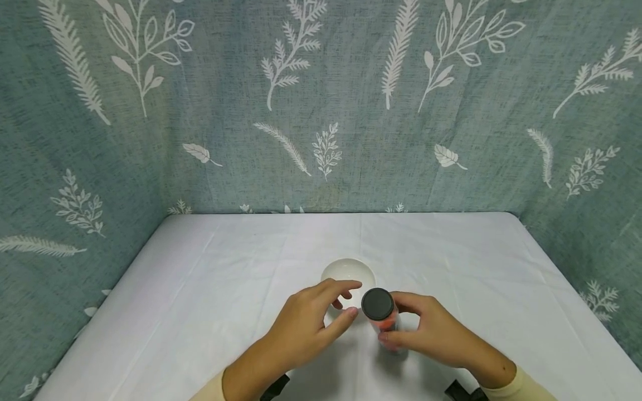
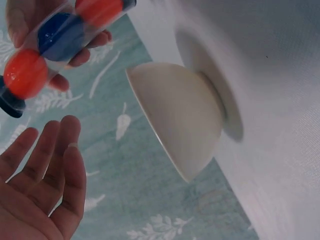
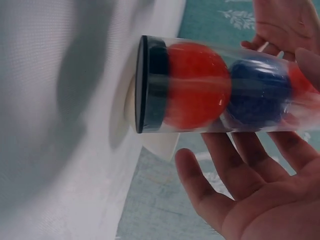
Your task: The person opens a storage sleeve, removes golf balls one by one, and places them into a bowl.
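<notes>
My right hand (image 1: pixel 436 334) grips a clear plastic tube (image 3: pixel 200 125) upright, thumb on the near side and fingers on the far side. Inside sit two red balls and a blue ball (image 3: pixel 259 92) in a row. A black lid (image 1: pixel 377 304) caps its top, and another black cap (image 3: pixel 150 84) closes the bottom, held above the cloth. Just left of the lid, my left hand (image 1: pixel 311 323) hovers with loosely bent, spread fingers and nothing in them. A white bowl (image 1: pixel 346 269) stands on the table behind both hands, partly covered by the left hand in the head view.
A white cloth covers the table (image 1: pixel 241 267). Green-blue curtains (image 1: pixel 351 150) with white leaf patterns hang behind it and on both sides. Dark straps show at both wrists, below pale sleeves (image 1: pixel 521 387).
</notes>
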{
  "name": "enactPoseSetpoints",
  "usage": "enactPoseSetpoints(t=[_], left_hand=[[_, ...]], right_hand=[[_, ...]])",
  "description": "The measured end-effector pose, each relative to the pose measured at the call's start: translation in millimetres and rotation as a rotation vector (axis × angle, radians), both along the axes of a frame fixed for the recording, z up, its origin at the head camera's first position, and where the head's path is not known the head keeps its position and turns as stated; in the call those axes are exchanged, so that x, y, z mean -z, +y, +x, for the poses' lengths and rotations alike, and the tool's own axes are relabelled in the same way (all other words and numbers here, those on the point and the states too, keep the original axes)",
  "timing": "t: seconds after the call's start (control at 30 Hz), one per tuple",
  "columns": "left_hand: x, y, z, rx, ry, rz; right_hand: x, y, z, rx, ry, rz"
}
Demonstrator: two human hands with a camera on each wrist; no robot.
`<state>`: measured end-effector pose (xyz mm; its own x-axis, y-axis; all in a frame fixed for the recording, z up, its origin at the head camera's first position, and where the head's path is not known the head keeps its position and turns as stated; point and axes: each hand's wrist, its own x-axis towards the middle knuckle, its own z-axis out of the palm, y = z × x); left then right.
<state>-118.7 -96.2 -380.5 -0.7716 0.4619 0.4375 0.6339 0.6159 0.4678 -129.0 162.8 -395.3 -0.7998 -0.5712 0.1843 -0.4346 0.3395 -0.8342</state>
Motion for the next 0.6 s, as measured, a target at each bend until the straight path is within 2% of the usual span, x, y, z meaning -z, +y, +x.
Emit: enactPoseSetpoints(t=[0.23, 0.43, 0.6], left_hand=[[0.3, 3.1, 3.5, 0.051, 0.030, 0.003], [-2.0, 6.6, 7.2, 0.052, 0.014, -0.069], [-0.8, 9.5, 9.0, 0.051, 0.035, -0.107]], right_hand=[[-2.4, -0.3, 2.4, -0.024, 0.049, 0.051], [-5.1, -2.6, 4.1, -0.058, 0.098, 0.114], [-5.0, -3.3, 5.6, -0.097, 0.061, 0.128]])
